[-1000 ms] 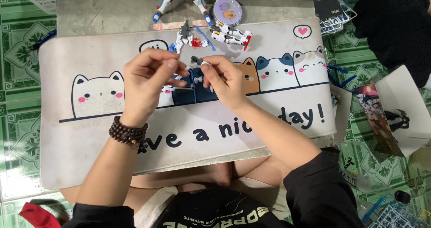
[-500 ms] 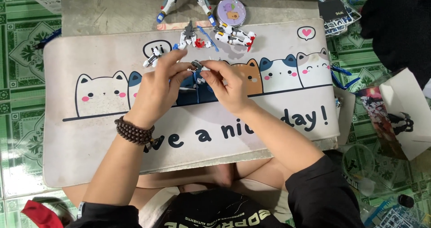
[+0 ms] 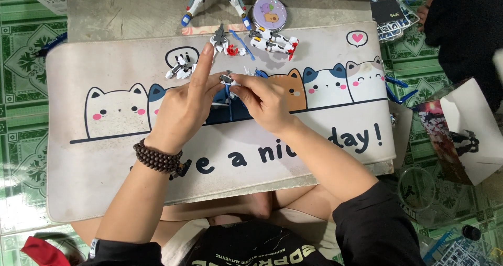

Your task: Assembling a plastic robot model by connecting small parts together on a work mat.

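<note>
Where the two hands meet over the middle of the cat-printed mat, a small white and grey model part sits pinched between fingertips, just above the dark blue cat drawn on the mat. Both hands have a share in it: the right hand comes in from about four o'clock with thumb and forefinger closed on the part's right end, and the left hand comes in from about eight o'clock with its thumb and middle fingers closed against the left end, while its forefinger stands free, pointing to twelve o'clock. So each grip is clamped on the same piece, which lies roughly crosswise, nine to three, though it is too small for me to be sure of its long axis. A thin blue strip hangs from it toward six o'clock. At eleven o'clock from the part, near the left forefinger, lies a small white model limb; at twelve to one o'clock lie a red and white cluster of pieces and a round purple tin. A beaded bracelet rings the left wrist.
</note>
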